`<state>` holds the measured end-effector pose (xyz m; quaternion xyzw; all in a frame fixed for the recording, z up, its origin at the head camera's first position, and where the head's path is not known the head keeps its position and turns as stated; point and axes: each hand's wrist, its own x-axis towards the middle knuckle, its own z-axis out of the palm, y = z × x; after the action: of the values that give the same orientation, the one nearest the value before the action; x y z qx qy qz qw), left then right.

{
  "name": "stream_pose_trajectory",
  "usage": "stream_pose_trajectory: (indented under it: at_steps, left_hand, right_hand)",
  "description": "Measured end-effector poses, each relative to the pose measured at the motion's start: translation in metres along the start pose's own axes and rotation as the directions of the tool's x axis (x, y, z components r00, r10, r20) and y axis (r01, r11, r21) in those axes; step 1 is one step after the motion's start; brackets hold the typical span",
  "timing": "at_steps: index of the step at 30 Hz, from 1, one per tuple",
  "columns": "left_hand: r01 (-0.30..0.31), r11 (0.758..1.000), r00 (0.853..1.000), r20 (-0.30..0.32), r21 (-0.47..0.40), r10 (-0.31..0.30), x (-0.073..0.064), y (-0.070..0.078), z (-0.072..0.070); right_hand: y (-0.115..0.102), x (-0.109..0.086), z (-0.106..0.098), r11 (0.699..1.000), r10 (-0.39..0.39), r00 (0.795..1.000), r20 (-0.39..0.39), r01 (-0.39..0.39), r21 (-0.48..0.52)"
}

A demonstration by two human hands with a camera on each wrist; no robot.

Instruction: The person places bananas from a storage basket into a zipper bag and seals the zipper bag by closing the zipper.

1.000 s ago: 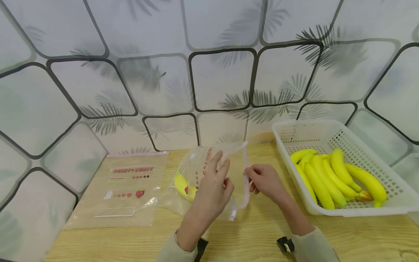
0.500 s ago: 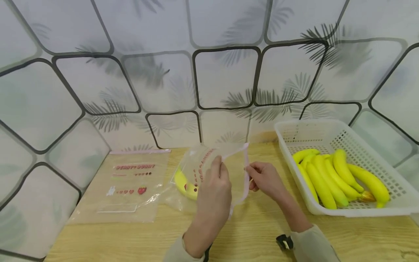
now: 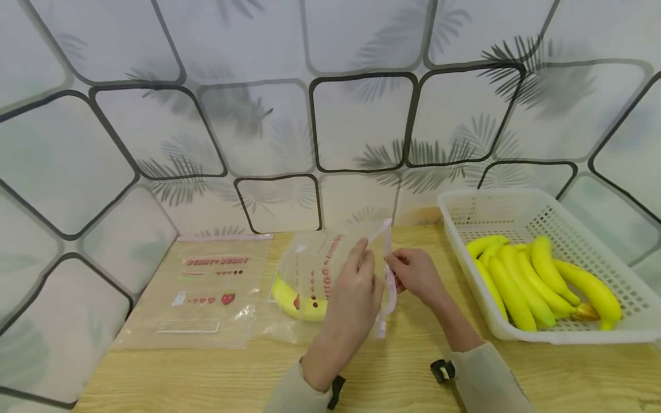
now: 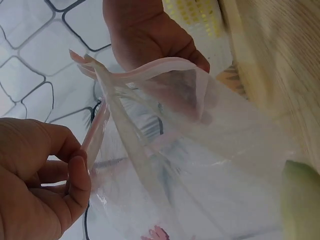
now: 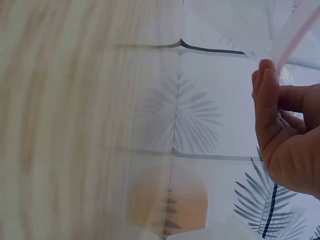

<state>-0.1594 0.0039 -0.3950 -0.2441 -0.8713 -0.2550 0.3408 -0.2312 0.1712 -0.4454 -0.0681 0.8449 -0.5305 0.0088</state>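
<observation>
Reaching in from the near side of the tabletop (image 3: 232, 378), two pale cloth sleeves (image 3: 490, 376) are showing small black bands (image 3: 337, 393) by the cuffs. The left hand (image 3: 356, 295) is pinching the pink rim (image 3: 393, 292) of a clear bag (image 3: 310, 258), its grip narrow, thumb and finger meeting on the plastic in the left wrist view. The right hand (image 3: 415, 278) is holding the rim farther right, its grip also narrow. Between them the mouth is standing partly open, and the thin, glossy film is creasing into long folds.

The left hand is blocking part of the bag and the right end of the banana (image 3: 296, 304), which is lying inside, well away from the rim, smooth, yellow and curved. Red print on the film is partly crossing it.

Just to the left, a second bag (image 3: 150, 321) is lying flat, bearing red lettering, a white rabbit and a strawberry. Near the right hand, a white plastic basket (image 3: 573, 336) with perforated walls is holding heaped bananas (image 3: 516, 281), one ending in a brownish tip. Behind everything, a pale wall (image 3: 361, 129) is rising, patterned with rounded black and grey outlines and feathery leaves.
</observation>
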Motion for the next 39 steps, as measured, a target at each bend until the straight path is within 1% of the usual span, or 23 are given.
stream_pose_trajectory:
  at_steps: [1, 4, 6, 10, 13, 15, 17, 20, 23, 26, 29, 31, 33, 36, 38, 39]
  left_hand:
    - [0.011, 1.0, 1.0, 0.005, -0.013, -0.011, 0.001, -0.002, 0.0]
    - [0.033, 0.999, 0.999, -0.004, -0.04, -0.033, 0.002, -0.006, -0.002]
    - [0.042, 0.996, 0.999, -0.008, -0.073, -0.042, 0.003, -0.009, -0.003]
    - [0.057, 0.988, 0.998, 0.011, -0.142, -0.056, 0.005, -0.014, -0.006]
    - [0.063, 0.986, 0.998, 0.009, -0.157, -0.062, 0.007, -0.017, -0.008]
    - [0.054, 0.987, 0.998, 0.0, -0.154, -0.055, 0.007, -0.018, -0.008]
    - [0.034, 0.99, 0.999, -0.003, -0.14, -0.034, 0.007, -0.018, -0.009]
    - [-0.012, 0.995, 1.0, 0.012, -0.1, 0.014, 0.007, -0.018, -0.008]
    - [-0.054, 0.997, 0.998, 0.034, -0.051, 0.056, 0.007, -0.019, -0.009]
    - [-0.09, 0.996, 0.995, 0.044, -0.023, 0.091, 0.008, -0.023, -0.009]
    - [-0.138, 0.99, 0.989, 0.051, -0.024, 0.139, 0.009, -0.028, -0.012]
    - [-0.171, 0.984, 0.982, 0.078, -0.04, 0.174, 0.009, -0.032, -0.016]
    - [-0.203, 0.977, 0.97, 0.123, -0.062, 0.209, 0.009, -0.036, -0.02]
    - [-0.231, 0.968, 0.95, 0.194, -0.096, 0.245, 0.01, -0.039, -0.026]
    - [-0.238, 0.965, 0.941, 0.218, -0.111, 0.257, 0.01, -0.04, -0.027]
    - [-0.24, 0.964, 0.94, 0.222, -0.117, 0.261, 0.011, -0.041, -0.028]
  right_hand:
    - [0.001, -0.001, -0.001, 1.0, 0.008, 1.0, 0.019, -0.008, -0.005]
    - [0.003, -0.003, -0.003, 0.999, 0.031, 0.996, 0.082, -0.029, -0.016]
    - [0.004, -0.006, -0.003, 0.999, 0.038, 0.994, 0.101, -0.038, -0.01]
    - [0.004, -0.011, -0.003, 0.997, 0.061, 0.989, 0.133, -0.066, 0.035]
    - [0.002, -0.015, -0.002, 0.993, 0.071, 0.976, 0.204, -0.088, 0.073]
    - [0.001, -0.017, -0.002, 0.991, 0.072, 0.97, 0.233, -0.095, 0.092]
    - [0.0, -0.019, -0.002, 0.988, 0.074, 0.97, 0.232, -0.103, 0.114]
    - [-0.001, -0.02, -0.003, 0.986, 0.083, 0.979, 0.187, -0.107, 0.124]
    - [-0.002, -0.021, -0.004, 0.986, 0.091, 0.983, 0.157, -0.111, 0.128]
    - [0.001, -0.02, -0.005, 0.985, 0.09, 0.985, 0.15, -0.11, 0.134]
    - [0.002, -0.019, -0.005, 0.983, 0.086, 0.984, 0.153, -0.109, 0.145]
    - [0.003, -0.019, -0.006, 0.984, 0.082, 0.985, 0.155, -0.105, 0.145]
    - [0.003, -0.019, -0.006, 0.985, 0.078, 0.985, 0.157, -0.101, 0.141]
    - [0.005, -0.018, -0.007, 0.987, 0.075, 0.985, 0.158, -0.096, 0.13]
    - [0.005, -0.018, -0.008, 0.986, 0.078, 0.984, 0.158, -0.1, 0.131]
    - [0.005, -0.018, -0.008, 0.986, 0.082, 0.984, 0.157, -0.103, 0.133]
